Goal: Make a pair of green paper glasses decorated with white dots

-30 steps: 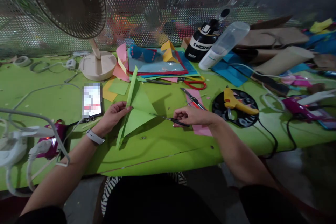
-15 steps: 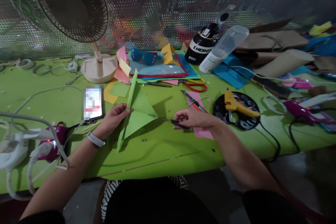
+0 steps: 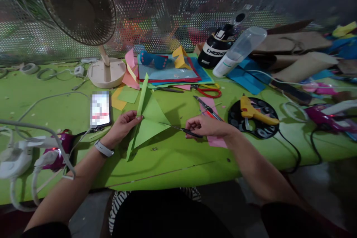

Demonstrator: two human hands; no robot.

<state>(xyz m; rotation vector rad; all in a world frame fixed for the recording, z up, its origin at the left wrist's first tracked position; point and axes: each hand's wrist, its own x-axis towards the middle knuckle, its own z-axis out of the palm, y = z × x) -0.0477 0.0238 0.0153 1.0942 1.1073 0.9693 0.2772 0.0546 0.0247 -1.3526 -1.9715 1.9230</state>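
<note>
My left hand (image 3: 126,124) pinches the folded left edge of a light green paper (image 3: 152,109), which stands partly raised over the green table (image 3: 178,173). My right hand (image 3: 203,125) is closed around a thin dark tool (image 3: 191,132), which looks like tweezers or small scissors. The tool's thin tip reaches left to the pointed right corner of the green paper. Under and behind my right hand lie a pink paper strip (image 3: 217,141) and a utility knife (image 3: 205,105).
A yellow glue gun (image 3: 255,111) rests on a black round tray (image 3: 234,113) at right. Behind are red-handled scissors (image 3: 212,92), paper sheets (image 3: 167,73), a black bottle (image 3: 213,52) and a clear bottle (image 3: 240,50). At left are a phone (image 3: 100,109), a fan (image 3: 107,72) and cables.
The whole view has shifted slightly, so everything sits a little further right. Both hands keep their holds on the paper and the tool.
</note>
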